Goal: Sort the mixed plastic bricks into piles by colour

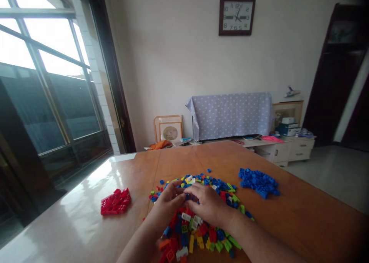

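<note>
My left hand [172,197] and my right hand [206,201] meet above a mixed pile of toy building bricks [198,232]. Their fingertips are curled together and nearly touch. A bit of blue shows between them, but whether it is a held piece or part of the pile behind cannot be made out. Red, blue, white, yellow, green and orange bricks spread around and beneath both hands. Part of the pile is hidden by my hands and forearms.
On the wooden table [288,224], a heap of red pieces [115,202] lies to the left and a heap of blue bricks [258,182] to the right. Beyond the far edge stands a low white cabinet [300,149] with a cloth-covered object [230,115] on it.
</note>
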